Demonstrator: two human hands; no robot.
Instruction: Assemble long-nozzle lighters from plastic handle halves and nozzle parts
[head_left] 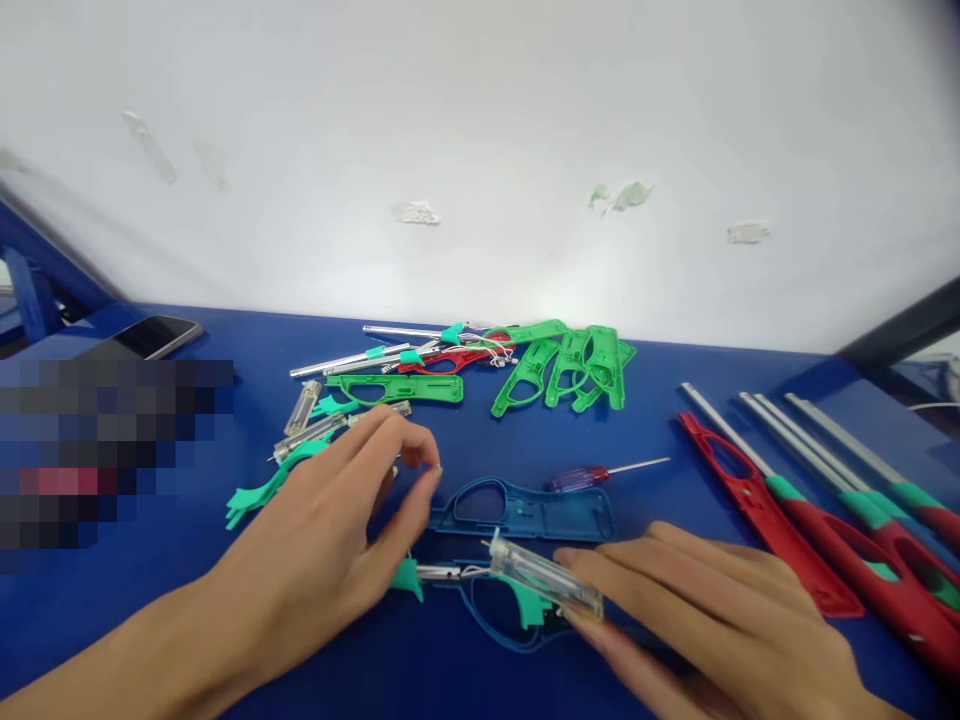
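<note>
My right hand point(697, 610) grips the lower end of a clear lighter fuel tank point(544, 575) between thumb and fingers, its small valve tip pointing left. Below the tank is a blue lighter handle half point(495, 635), partly hidden, with a metal tube point(439, 573), thin white wires and a teal trigger piece point(529, 603). My left hand point(352, 520) hovers at the left of it, index finger and thumb pinched together; whatever may be between the tips is too small to name. A second blue handle half point(555, 512) lies just behind.
Behind it lies a screwdriver point(581, 479). Green handle halves point(592, 365) and metal tubes point(352, 360) lie at the back. Further fuel tanks point(304, 408) and teal pieces point(277, 485) are at left, beside a phone point(161, 336). Red-handled lighters point(840, 550) line the right.
</note>
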